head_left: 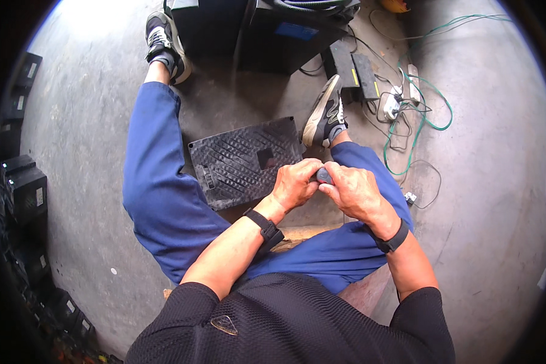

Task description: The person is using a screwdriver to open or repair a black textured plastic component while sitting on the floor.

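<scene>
Both my hands are closed and meet above my right thigh. In my right hand is a dark grey handle with a rounded end and a touch of red, like a screwdriver's; its lower part is hidden. The fingers of my left hand curl against the same handle from the other side, and whatever else they may pinch is out of sight. Beyond and left of the hands, a black textured plastic panel with a square recess lies tilted on the floor between my legs.
A large black case with coiled black cable on top stands ahead between my feet. To its right are black boxes, a white power strip and tangled green cable. Several black batteries or boxes line the left edge.
</scene>
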### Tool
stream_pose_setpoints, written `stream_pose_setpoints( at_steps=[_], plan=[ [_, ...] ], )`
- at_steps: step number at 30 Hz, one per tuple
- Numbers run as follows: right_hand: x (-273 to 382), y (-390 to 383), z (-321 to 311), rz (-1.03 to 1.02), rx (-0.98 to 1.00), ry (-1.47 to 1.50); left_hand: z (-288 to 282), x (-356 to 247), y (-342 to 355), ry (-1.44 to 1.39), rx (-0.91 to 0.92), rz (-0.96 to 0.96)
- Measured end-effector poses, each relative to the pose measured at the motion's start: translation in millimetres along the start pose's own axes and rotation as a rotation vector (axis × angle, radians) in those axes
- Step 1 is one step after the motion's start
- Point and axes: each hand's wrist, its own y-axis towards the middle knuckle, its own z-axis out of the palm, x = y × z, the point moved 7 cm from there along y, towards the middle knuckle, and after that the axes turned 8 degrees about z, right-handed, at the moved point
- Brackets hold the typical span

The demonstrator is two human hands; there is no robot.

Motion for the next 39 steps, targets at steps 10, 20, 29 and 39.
stream_pose_setpoints(
  at_steps=[10, 20, 29, 39],
  plan=[
    [6.2, -2.2, -3.3, -0.058, -0.074, 0.032, 0.1, -2.0, -2.2, -0.026, -0.013, 0.020],
    [9.0, 4.3, 6.0, -0.056, -0.018, -0.023, 0.2, -6.7, 2.1, -0.086, -0.004, 0.006],
    [5.9, 20.4, -5.1, 0.091, 0.094, -0.084, 8.4, 8.2, -6.0, -0.030, -0.001, -0.040],
    [28.0, 13.2, 8.4, -0.150, -0.046, -0.264, 12.8, 17.3, -10.9, -0.059, -0.011, 0.024]
  ],
)
